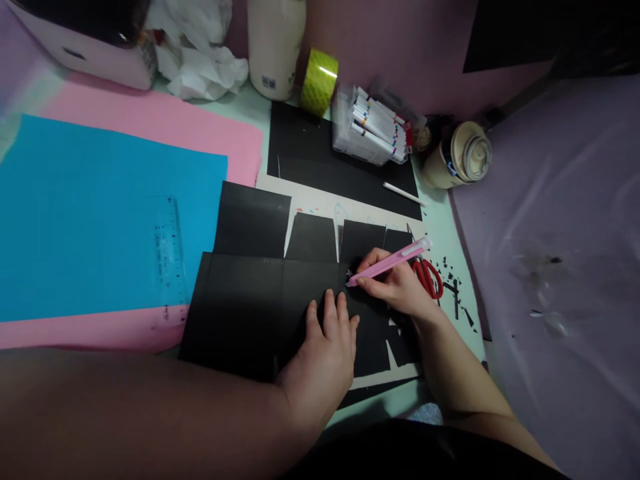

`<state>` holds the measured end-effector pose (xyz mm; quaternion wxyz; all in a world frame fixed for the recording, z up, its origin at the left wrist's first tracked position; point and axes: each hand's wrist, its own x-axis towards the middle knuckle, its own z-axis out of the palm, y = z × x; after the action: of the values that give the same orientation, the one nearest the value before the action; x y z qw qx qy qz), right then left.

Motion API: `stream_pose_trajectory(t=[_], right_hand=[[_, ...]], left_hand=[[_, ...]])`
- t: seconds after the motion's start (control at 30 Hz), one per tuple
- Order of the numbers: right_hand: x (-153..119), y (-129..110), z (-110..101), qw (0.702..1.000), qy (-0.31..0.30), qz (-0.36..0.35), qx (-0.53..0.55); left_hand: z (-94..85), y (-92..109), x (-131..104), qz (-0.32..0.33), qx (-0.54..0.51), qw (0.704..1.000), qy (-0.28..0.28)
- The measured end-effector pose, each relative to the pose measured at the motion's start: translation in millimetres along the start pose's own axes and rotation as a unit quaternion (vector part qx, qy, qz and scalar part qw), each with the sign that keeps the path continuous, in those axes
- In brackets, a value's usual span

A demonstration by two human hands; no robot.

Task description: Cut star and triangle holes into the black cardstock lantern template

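A black card sheet [240, 300] with folded creases and cut flaps along its far edge lies in front of me. My left hand [320, 353] rests flat on it, fingers stretched out and slightly apart, pressing the card. My right hand [400, 283] is closed around a slim pink craft knife [393, 261], held like a pen with its tip down on the card, just beyond my left fingertips. Small pale cut marks show beside the tip. Red-handled scissors [429, 278] lie partly hidden behind my right hand.
Black scraps [456, 297] litter the right table edge. Blue [100, 220] and pink sheets [220, 123] lie left, under a clear ruler [169, 247]. At the back stand yellow tape [319, 81], a box of white markers [377, 127] and a lidded cup [457, 157].
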<state>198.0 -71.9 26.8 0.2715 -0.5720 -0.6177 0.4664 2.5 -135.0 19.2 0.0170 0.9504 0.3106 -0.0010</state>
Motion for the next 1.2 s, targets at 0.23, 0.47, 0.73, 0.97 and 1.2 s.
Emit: stream_pose_trajectory(t=[0.23,0.47,0.73,0.97,1.2], right_hand=[[-0.9,2.7,0.7,1.000,0.011,-0.012,-0.014],[-2.2,4.5,0.6,1.000,0.011,-0.018,-0.016],[-3.5,5.2,-1.9,1.000,-0.009,-0.019,-0.020],[-4.4,5.6,-2.4,1.000,-0.016,-0.021,-0.016],[-4.8,5.8,-3.3,1.000,-0.020,-0.018,-0.012]], left_hand=[[-1.8,-0.6,1.7,0.004,-0.001,1.000,-0.022],[-2.9,-1.0,1.4,0.006,-0.004,0.999,-0.031],[0.3,0.2,0.6,0.000,-0.005,1.000,-0.011],[-0.5,0.2,-0.1,0.000,-0.003,1.000,-0.009],[-2.7,-2.3,1.2,0.007,-0.005,1.000,-0.027]])
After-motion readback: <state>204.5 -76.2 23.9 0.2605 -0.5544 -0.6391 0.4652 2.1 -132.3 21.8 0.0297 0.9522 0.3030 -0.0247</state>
